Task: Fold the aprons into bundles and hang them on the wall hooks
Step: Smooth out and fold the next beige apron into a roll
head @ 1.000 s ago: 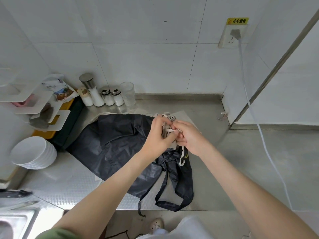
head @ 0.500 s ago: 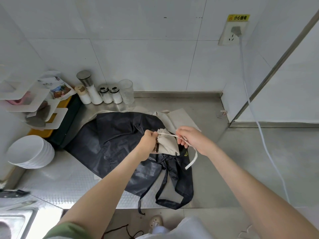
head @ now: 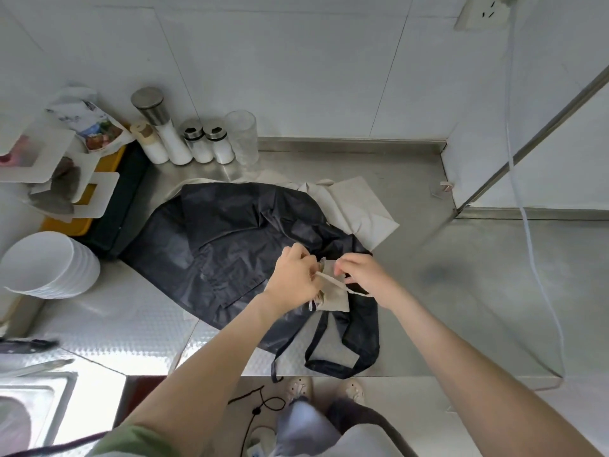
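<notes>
A small beige apron bundle (head: 334, 296) is held over the counter, above a black apron (head: 230, 239) that lies spread on the steel top. My left hand (head: 296, 275) grips the bundle from the left. My right hand (head: 362, 275) pinches the bundle's thin beige strap at its right side. Another beige apron (head: 359, 206) lies flat behind, partly under the black one. The black apron's straps (head: 333, 357) hang over the counter's front edge. No wall hooks are in view.
Salt shakers and jars (head: 184, 143) stand against the back wall. A stack of white bowls (head: 46, 265) sits at left beside a yellow and dark tray (head: 112, 199). A white cable (head: 527, 225) hangs from a socket at right. A sink (head: 29, 410) is at lower left.
The strap was pulled out to the right, then my right hand came back to the bundle. The bundle and both hands have dropped lower over the black apron.
</notes>
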Demonstrator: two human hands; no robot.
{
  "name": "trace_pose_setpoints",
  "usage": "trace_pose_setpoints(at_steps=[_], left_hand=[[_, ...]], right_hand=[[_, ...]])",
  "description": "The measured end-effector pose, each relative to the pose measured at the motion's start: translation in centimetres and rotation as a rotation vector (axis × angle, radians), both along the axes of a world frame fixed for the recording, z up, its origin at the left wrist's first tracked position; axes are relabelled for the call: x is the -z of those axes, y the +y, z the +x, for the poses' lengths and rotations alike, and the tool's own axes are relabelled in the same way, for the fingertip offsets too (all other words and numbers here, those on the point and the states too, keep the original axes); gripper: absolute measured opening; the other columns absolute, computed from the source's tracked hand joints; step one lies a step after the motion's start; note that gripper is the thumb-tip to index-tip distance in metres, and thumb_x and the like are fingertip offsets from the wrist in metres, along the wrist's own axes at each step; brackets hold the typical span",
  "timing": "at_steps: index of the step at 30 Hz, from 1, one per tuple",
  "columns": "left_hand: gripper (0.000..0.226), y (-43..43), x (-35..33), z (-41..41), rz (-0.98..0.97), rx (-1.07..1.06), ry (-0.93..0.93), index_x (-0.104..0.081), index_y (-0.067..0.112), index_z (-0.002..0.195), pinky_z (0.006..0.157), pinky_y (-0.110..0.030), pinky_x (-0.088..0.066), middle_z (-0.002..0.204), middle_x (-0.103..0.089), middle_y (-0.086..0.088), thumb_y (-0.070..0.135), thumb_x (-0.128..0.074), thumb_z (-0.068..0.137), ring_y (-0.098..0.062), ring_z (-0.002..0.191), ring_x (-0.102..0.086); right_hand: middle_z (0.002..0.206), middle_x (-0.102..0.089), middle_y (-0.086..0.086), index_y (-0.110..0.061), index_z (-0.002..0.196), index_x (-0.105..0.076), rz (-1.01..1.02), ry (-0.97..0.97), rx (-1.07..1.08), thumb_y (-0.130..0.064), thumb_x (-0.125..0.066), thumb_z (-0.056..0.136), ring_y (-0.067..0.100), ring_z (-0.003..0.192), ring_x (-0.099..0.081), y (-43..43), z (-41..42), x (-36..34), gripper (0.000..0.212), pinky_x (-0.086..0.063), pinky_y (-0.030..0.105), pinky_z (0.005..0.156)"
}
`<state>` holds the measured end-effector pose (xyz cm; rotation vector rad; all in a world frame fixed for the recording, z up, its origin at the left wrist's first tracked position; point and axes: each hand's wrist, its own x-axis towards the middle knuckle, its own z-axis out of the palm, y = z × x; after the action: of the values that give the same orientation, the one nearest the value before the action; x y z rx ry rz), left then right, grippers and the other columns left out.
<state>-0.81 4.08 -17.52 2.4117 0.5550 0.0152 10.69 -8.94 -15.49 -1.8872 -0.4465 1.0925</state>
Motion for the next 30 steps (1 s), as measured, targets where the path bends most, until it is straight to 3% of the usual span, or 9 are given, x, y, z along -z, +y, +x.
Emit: trace_pose_setpoints(at_steps=[4,7,9,11,14,18,21,25,30], left_hand=[[0.017,0.6,-2.4,-0.2,-0.270,0.193,0.015,-0.051,0.015,0.066,0.079,-0.028,-0.035,0.079,-0.045,0.005,0.015,-0.060,0.081,-0.012,0.081,-0.044],[0.030,0.7,-3.7,0.6,-0.035,0.353,0.239,-0.041,0.021,0.066,0.088,-0.030,-0.031,0.077,-0.048,0.004,0.018,-0.050,0.095,-0.018,0.090,-0.044],[0.028,0.5,-3.5,0.9,-0.026,0.350,0.350,-0.040,0.020,0.071,0.089,-0.033,-0.036,0.086,-0.061,-0.005,0.020,-0.040,0.100,-0.024,0.095,-0.053],[0.024,0.3,-3.5,0.7,-0.201,0.271,0.373,-0.046,0.016,0.078,0.084,-0.035,-0.046,0.094,-0.069,-0.010,0.021,-0.039,0.101,-0.023,0.090,-0.061],[0.029,0.1,-3.3,0.2,-0.480,0.067,0.253,-0.056,0.009,0.087,0.073,-0.026,-0.045,0.084,-0.072,-0.001,0.024,-0.037,0.103,-0.012,0.073,-0.056],[0.044,-0.3,-2.9,0.3,-0.997,-0.299,0.078,-0.055,0.009,0.070,0.076,-0.030,-0.042,0.061,-0.067,-0.002,0.026,-0.034,0.104,-0.024,0.073,-0.053],[0.045,-0.6,-2.7,0.2,-1.172,-0.470,-0.081,-0.051,0.009,0.066,0.079,-0.027,-0.046,0.053,-0.056,-0.005,0.022,-0.033,0.104,-0.023,0.070,-0.062],[0.033,-1.6,-2.4,0.0,-1.223,-0.481,-0.241,-0.052,0.009,0.080,0.046,-0.022,-0.041,0.055,-0.053,-0.001,0.016,-0.032,0.105,-0.014,0.045,-0.047],[0.027,-3.3,-2.0,1.0,-1.017,-0.365,-0.092,-0.059,0.013,0.087,0.040,-0.016,-0.030,0.064,-0.053,0.000,0.011,-0.038,0.103,-0.004,0.039,-0.037]], right_hand=[[0.085,-0.063,0.003,-0.011,0.070,-0.061,0.027,0.007,0.015,-0.010,-0.046,0.098,0.014,0.088,-0.061,-0.4,0.2,0.3,0.031,-0.054,0.032,0.086],[0.087,-0.063,0.005,-0.010,0.071,-0.061,0.054,0.049,0.035,-0.011,-0.047,0.098,0.016,0.090,-0.062,-0.2,0.3,0.3,0.030,-0.055,0.032,0.085],[0.085,-0.063,0.002,-0.012,0.071,-0.060,0.050,0.052,0.017,-0.012,-0.048,0.097,0.015,0.089,-0.062,-0.1,0.2,0.3,0.029,-0.054,0.032,0.086],[0.080,-0.062,-0.001,-0.014,0.070,-0.060,0.036,0.046,-0.012,-0.014,-0.049,0.096,0.012,0.083,-0.060,0.0,0.0,0.3,0.028,-0.052,0.029,0.083],[0.080,-0.064,-0.004,-0.015,0.076,-0.062,-0.007,0.017,-0.048,-0.016,-0.049,0.098,0.006,0.073,-0.055,-0.3,-0.2,0.1,0.026,-0.047,0.023,0.075],[0.079,-0.059,0.005,-0.014,0.071,-0.061,-0.066,-0.053,-0.046,-0.014,-0.050,0.094,0.015,0.078,-0.051,-1.7,0.1,0.7,0.026,-0.042,0.032,0.078],[0.070,-0.049,0.004,-0.014,0.068,-0.054,-0.132,-0.107,-0.086,-0.013,-0.050,0.094,0.013,0.069,-0.046,-2.8,0.4,0.6,0.027,-0.036,0.030,0.071],[0.062,-0.041,-0.004,-0.007,0.074,-0.051,-0.224,-0.211,-0.192,-0.014,-0.047,0.097,0.006,0.057,-0.036,-4.1,0.9,0.1,0.024,-0.029,0.014,0.051],[0.076,-0.055,0.000,-0.005,0.080,-0.059,-0.268,-0.235,-0.392,-0.016,-0.050,0.096,0.010,0.073,-0.047,-4.3,0.8,-0.5,0.021,-0.034,0.025,0.066]])
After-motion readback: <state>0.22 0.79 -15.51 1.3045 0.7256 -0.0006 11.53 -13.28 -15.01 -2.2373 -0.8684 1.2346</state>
